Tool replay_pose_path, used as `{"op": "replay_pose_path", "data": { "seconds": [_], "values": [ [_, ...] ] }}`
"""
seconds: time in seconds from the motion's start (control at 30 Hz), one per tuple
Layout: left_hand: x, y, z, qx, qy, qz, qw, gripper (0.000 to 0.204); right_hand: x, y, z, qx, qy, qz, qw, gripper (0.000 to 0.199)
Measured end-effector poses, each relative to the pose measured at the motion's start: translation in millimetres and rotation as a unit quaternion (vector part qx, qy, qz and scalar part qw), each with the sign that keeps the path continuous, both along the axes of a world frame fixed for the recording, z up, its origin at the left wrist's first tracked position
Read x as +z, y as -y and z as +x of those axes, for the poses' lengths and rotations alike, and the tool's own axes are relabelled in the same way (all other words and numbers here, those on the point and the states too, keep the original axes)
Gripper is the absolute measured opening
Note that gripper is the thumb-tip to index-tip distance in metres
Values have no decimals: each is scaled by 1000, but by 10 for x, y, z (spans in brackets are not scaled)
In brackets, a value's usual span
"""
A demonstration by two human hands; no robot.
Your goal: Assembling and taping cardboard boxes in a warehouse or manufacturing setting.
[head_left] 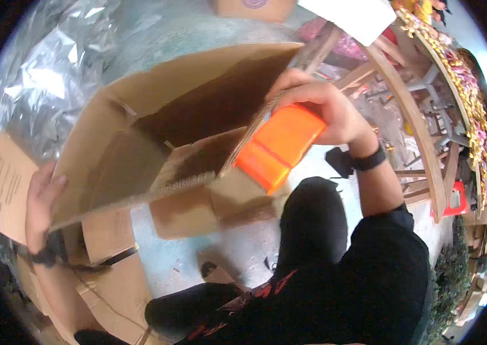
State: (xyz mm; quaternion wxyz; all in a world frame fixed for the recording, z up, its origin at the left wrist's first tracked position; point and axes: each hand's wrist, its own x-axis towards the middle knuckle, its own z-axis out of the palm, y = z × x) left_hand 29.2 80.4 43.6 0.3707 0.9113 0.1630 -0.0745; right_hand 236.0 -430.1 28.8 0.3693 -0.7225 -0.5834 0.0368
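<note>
A large brown cardboard box, opened out with its flaps down at the lower side, is tilted in front of me between both hands. My left hand is closed on its left edge, with the thumb on the near face. On the other side, my right hand wraps over the box's right edge. That hand also holds a bright orange plastic block-like thing against the cardboard; its exact kind does not show. Some right-hand fingers are hidden behind the cardboard. Both wrists wear dark bands.
Crumpled clear plastic sheeting lies at the far left. Flat cardboard pieces rest by my left arm. To the right stands a wooden frame beside a table edged with gold trim. A red stool is near it.
</note>
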Motion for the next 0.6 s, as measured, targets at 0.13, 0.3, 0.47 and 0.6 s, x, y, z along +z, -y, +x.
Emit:
{"op": "replay_pose_path", "data": {
  "seconds": [0.13,0.3,0.47,0.6],
  "values": [
    [209,417,-358,33,91,-133,986,60,184,197,157,64,-117,31,991,48],
    [-61,1060,-441,79,152,-259,950,74,4,349,462,237,-308,3,922,63],
    [-437,1418,-675,176,257,-177,934,54,-391,109,326,268,-404,102,869,49],
    [-539,1632,-639,54,415,45,907,48,-336,-10,413,365,-396,46,842,48]
  ]
}}
